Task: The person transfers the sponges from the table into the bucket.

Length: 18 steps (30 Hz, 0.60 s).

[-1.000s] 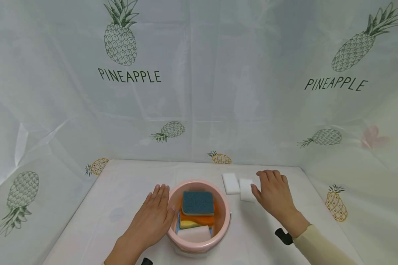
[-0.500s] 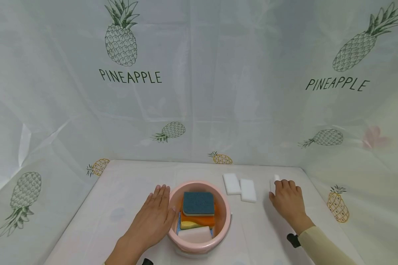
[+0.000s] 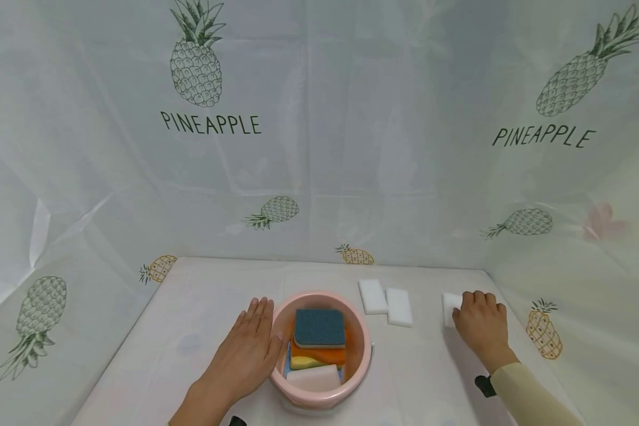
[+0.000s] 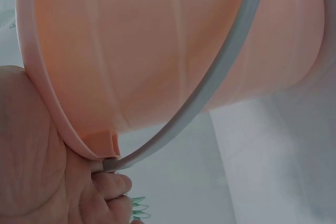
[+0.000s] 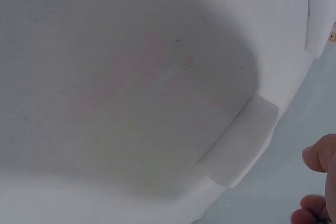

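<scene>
My left hand [image 3: 243, 349] lies flat along the left side of the pink bucket [image 3: 363, 342], fingers straight and together. In the left wrist view, the palm meets the bucket's rim near the grey handle [image 4: 207, 90]. Inside the bucket are a dark green scouring sponge [image 3: 319, 327], orange and yellow pieces, and a pale block [image 3: 314, 378]. On the right, my right hand [image 3: 481, 325] hovers beside a white sponge [image 3: 450, 309], covering its right part in the head view. The right wrist view shows its thumb [image 5: 317, 155] and fingertips apart, with that white sponge [image 5: 244, 140] flat on the table.
Two more white sponges, one left [image 3: 373, 296] and one right [image 3: 399, 307], lie side by side behind the bucket's right edge. A white sheet [image 3: 394, 118] printed with pineapples hangs around the back and sides of the white table [image 3: 202, 284].
My right hand has moved rightward from near the middle sponge. A white sponge, hidden a second ago and partly raised at the fingers half a second ago, now lies flat. My left hand stays still.
</scene>
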Motion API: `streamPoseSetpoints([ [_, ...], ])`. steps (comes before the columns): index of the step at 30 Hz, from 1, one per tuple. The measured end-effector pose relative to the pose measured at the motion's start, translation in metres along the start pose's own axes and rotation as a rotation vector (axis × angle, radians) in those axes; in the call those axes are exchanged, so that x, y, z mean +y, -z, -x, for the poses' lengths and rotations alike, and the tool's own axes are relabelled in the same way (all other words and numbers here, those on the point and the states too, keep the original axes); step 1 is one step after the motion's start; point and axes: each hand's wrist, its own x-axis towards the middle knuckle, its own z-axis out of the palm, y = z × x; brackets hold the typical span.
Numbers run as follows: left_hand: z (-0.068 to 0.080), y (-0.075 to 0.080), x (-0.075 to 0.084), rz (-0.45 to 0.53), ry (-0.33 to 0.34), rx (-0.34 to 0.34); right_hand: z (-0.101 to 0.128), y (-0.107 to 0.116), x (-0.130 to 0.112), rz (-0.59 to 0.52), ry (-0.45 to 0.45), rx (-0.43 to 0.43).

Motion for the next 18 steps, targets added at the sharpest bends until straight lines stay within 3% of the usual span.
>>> streamPoseSetpoints([
  [3,0.0,0.0,0.0,0.0,-0.004,0.001,0.002,-0.002,0.002,0.007,-0.056,-0.028],
  [8,0.0,0.0,0.0,0.001,-0.004,0.004,0.005,-0.008,0.002,0.007,-0.14,-0.145],
  [18,0.0,0.0,0.001,0.002,-0.004,0.01,0.01,-0.018,0.003,0.002,-0.24,-0.288],
])
